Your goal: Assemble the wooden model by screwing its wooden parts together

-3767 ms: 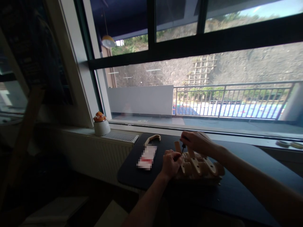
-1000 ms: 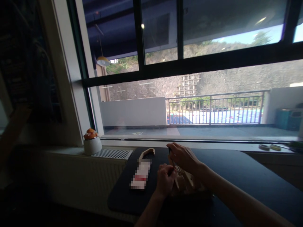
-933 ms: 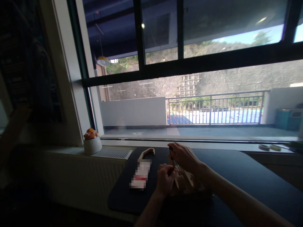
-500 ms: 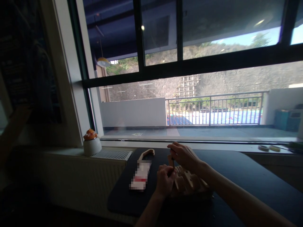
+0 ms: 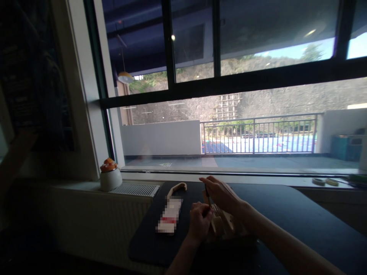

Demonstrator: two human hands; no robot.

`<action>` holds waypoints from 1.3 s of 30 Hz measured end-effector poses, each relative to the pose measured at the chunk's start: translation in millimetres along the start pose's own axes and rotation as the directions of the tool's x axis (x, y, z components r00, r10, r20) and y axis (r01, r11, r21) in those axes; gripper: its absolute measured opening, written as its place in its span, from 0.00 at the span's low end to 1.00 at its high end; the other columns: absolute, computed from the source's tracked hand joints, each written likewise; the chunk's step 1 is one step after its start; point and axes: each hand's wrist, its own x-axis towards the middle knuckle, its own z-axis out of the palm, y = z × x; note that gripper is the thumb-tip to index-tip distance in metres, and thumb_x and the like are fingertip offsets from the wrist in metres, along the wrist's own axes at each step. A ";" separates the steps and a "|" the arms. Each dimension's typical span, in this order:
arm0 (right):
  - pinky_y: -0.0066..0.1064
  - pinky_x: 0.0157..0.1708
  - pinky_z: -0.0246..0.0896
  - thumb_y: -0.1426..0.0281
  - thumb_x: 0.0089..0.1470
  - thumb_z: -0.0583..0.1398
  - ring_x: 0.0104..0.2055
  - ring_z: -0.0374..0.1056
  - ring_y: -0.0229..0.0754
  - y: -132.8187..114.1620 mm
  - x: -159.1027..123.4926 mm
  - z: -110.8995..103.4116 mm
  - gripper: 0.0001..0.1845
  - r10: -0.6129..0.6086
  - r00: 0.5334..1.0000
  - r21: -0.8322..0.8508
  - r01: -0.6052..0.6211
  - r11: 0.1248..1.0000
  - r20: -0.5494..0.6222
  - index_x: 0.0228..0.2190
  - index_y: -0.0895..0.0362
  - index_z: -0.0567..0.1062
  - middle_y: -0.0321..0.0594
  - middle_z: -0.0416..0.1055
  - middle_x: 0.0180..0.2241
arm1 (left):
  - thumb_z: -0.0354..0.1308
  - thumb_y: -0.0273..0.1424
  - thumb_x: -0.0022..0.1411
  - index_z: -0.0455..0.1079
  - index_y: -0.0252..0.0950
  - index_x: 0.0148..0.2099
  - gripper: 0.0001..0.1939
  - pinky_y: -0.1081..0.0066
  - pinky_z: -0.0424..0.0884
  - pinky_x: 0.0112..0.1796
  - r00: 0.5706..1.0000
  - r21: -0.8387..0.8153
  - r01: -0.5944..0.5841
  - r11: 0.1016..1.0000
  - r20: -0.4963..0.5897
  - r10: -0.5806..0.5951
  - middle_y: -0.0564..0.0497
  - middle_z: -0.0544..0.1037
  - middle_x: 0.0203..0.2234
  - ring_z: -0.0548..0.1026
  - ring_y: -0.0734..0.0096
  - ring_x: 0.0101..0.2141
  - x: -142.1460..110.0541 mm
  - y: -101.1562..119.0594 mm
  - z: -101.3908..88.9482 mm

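Note:
My right hand (image 5: 223,194) is closed over the top of a slim dark-handled screwdriver (image 5: 208,198), which leans slightly with its tip downward. Below it, my left hand (image 5: 199,220) pinches around the lower end of the shaft; the tip is hidden by the fingers. Both hands are at the left side of a wooden assembly (image 5: 218,226) with rounded upright pieces and slots. My right forearm covers part of its right side, and its base lies in shadow.
The dark table (image 5: 275,214) carries a phone with a pixelated screen (image 5: 170,217) and a curved wooden piece (image 5: 177,188) at left. A white jar with an orange top (image 5: 110,175) stands by the window. Tape rolls (image 5: 319,181) lie on the sill at right.
My right hand has turned and shifted slightly left at the screwdriver's top, and the screwdriver leans more. My left hand stays at the shaft. The camera view has moved slightly.

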 end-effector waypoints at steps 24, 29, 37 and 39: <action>0.29 0.31 0.55 0.69 0.55 0.56 0.35 0.70 0.41 -8.1 3.1 -7.2 0.14 0.081 0.996 0.010 -0.081 0.997 -0.030 0.45 0.53 0.70 0.40 0.75 0.39 | 0.56 0.28 0.57 0.74 0.37 0.32 0.06 0.68 0.65 0.38 1.000 -0.003 -0.002 1.000 -0.005 0.002 0.49 0.74 0.28 0.69 0.64 0.36 0.0 -0.5 1.0; 0.29 0.30 0.54 0.68 0.57 0.54 0.34 0.69 0.40 -8.6 1.6 -6.1 0.12 0.080 0.997 -0.020 -0.081 0.997 -0.020 0.42 0.54 0.71 0.40 0.73 0.39 | 0.56 0.28 0.57 0.74 0.37 0.33 0.06 0.68 0.66 0.39 1.000 -0.012 0.004 1.000 0.003 -0.004 0.49 0.74 0.29 0.70 0.64 0.36 0.0 -0.1 0.4; 0.29 0.30 0.55 0.71 0.60 0.49 0.35 0.70 0.40 -6.9 -2.1 -6.0 0.21 0.013 0.999 -0.035 -0.011 0.999 0.031 0.54 0.53 0.66 0.43 0.72 0.45 | 0.55 0.29 0.58 0.74 0.37 0.33 0.06 0.67 0.65 0.39 1.000 -0.019 0.002 1.000 0.002 -0.002 0.49 0.74 0.29 0.70 0.63 0.37 -0.5 1.4 -0.4; 0.29 0.30 0.55 0.70 0.60 0.51 0.35 0.71 0.42 -6.6 -0.4 -7.5 0.20 0.026 0.999 -0.038 -0.025 0.999 0.027 0.54 0.54 0.65 0.44 0.74 0.43 | 0.55 0.29 0.58 0.74 0.37 0.33 0.06 0.67 0.65 0.39 1.000 -0.013 0.004 1.000 0.000 -0.004 0.49 0.74 0.29 0.69 0.64 0.37 -0.6 0.6 0.0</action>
